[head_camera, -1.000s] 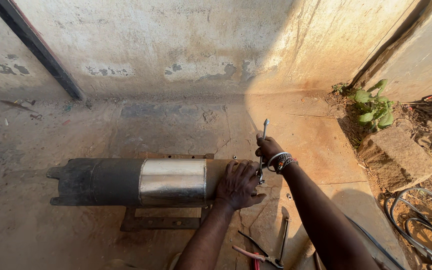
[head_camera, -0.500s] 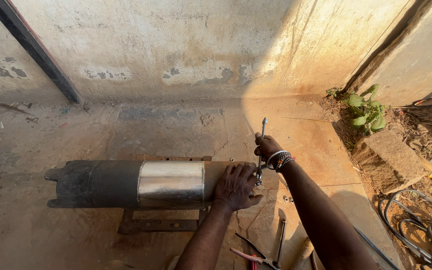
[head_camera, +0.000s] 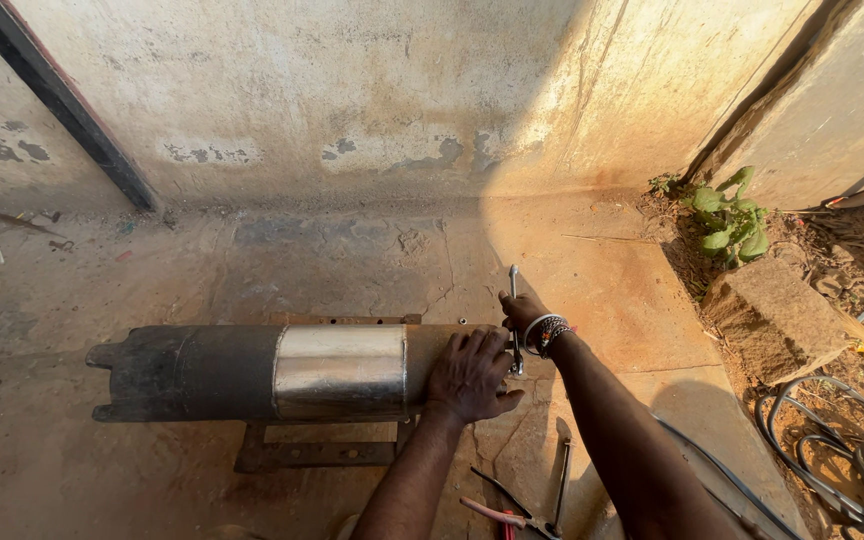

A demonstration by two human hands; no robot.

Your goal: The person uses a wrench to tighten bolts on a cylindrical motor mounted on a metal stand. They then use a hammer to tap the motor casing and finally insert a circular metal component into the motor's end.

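Metal spanner clenched in right hand; left hand flat on cylinder.

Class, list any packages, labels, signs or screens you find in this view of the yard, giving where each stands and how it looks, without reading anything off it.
None in view: no package, label, sign or screen shows.
The shiny silver band around the dark cylinder on the ground is bare metal, not a label.

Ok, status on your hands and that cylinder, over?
Left hand flat on the cylinder end. Right hand grips a slim metal tool at that end. Pliers on the floor nearby, nothing in the way.
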